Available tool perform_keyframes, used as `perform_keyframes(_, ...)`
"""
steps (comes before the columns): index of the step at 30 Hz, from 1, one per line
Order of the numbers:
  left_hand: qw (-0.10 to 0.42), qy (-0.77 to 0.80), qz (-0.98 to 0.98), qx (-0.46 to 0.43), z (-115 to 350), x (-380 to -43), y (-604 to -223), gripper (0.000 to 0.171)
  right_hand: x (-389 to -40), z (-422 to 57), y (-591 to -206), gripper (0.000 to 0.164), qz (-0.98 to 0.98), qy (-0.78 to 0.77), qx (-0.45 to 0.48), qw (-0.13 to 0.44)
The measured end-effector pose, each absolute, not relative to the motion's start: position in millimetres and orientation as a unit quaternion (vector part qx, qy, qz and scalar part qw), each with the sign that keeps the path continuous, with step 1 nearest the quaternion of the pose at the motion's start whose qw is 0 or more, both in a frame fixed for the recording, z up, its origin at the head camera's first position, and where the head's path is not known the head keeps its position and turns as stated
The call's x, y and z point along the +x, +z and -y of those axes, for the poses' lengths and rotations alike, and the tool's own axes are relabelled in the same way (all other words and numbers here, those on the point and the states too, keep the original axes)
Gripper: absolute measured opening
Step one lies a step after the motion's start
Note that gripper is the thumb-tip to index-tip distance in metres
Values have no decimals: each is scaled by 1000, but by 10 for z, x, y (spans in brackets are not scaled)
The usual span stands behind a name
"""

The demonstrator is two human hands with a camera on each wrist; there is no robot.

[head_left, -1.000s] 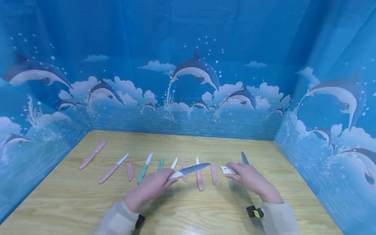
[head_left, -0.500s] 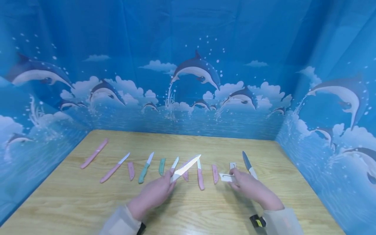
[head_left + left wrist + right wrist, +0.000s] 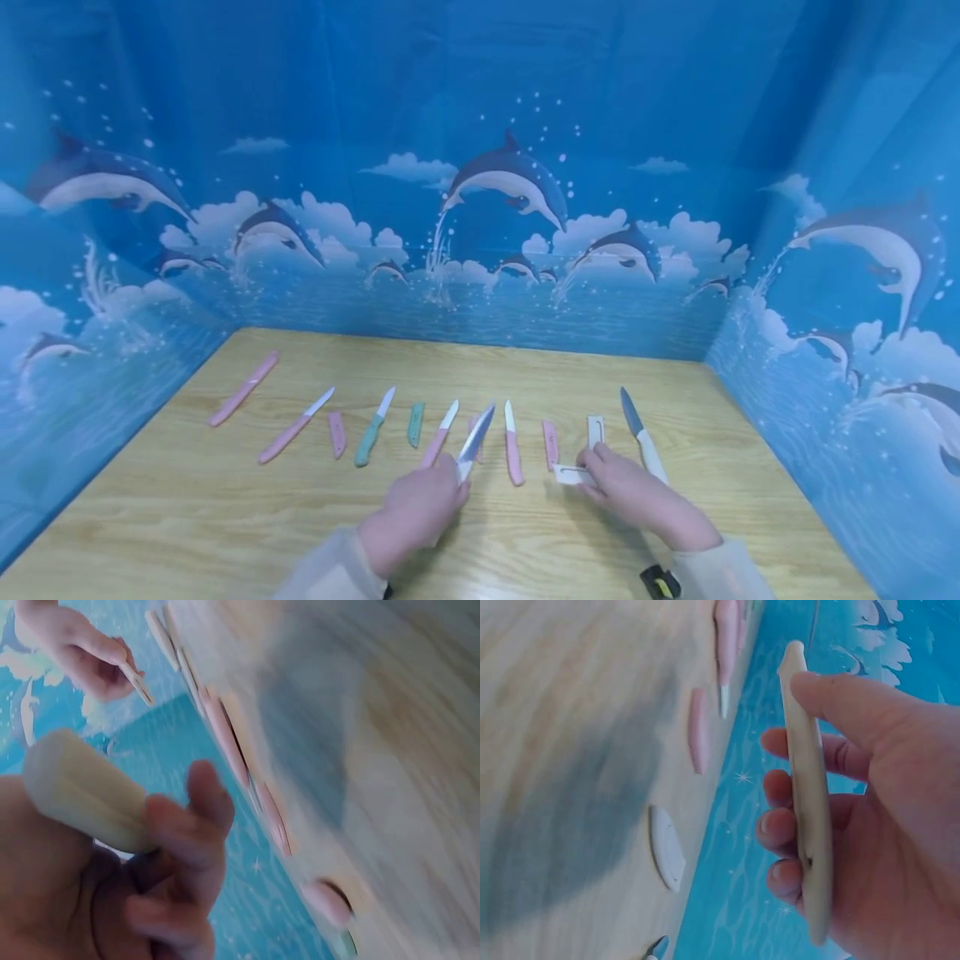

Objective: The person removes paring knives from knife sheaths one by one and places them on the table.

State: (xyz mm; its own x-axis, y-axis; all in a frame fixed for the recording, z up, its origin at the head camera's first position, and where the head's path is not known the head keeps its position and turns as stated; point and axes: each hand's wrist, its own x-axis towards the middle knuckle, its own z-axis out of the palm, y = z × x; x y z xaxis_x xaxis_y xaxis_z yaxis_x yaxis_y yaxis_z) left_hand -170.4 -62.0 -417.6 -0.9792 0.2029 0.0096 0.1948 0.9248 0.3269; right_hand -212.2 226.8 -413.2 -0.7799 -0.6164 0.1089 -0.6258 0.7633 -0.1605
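My left hand (image 3: pixel 420 510) grips the white handle (image 3: pixel 90 791) of a knife (image 3: pixel 477 432) above the table, its bare blade pointing away and slightly right. In my right hand (image 3: pixel 630 496) is a white blade sheath (image 3: pixel 806 795), pinched between thumb and fingers, its open end toward the left. A second white sheath (image 3: pixel 596 429) lies just beyond that hand. Right of it rests another white-handled knife (image 3: pixel 651 457), unsheathed. Between my hands lie a pink knife (image 3: pixel 513 454) and a pink sheath (image 3: pixel 551 440). The held blade partly covers another pink sheath.
Leftward along the wooden table (image 3: pixel 187 508) lie a pink knife (image 3: pixel 438 442), a green sheath (image 3: pixel 416 425), a green knife (image 3: pixel 367 442), a pink sheath (image 3: pixel 337 435), another pink knife (image 3: pixel 288 435) and a closed pink knife (image 3: pixel 243 390). A dolphin-print curtain (image 3: pixel 360 192) surrounds the back and sides.
The knife in my left hand has swung from pointing right to pointing away. My right hand has moved slightly nearer with its sheath, uncovering the second white sheath and more of the right-hand knife.
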Motion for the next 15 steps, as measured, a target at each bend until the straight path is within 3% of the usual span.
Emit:
perform_keyframes(3, 19, 94, -990, 106, 540, -1694, -4153, 42, -2111, -2246, -4156, 23, 941, 77, 329, 16)
perform_keyframes(9, 41, -130, -974, 182, 406, -1667, -4148, 29, -2005, -2133, -4177, 25, 958, 55, 281, -4)
perform_keyframes(15, 60, -149, -973, 167, 270, -1643, -4163, 17, -1860, -1958, -4207, 22, 961, 76, 266, -33)
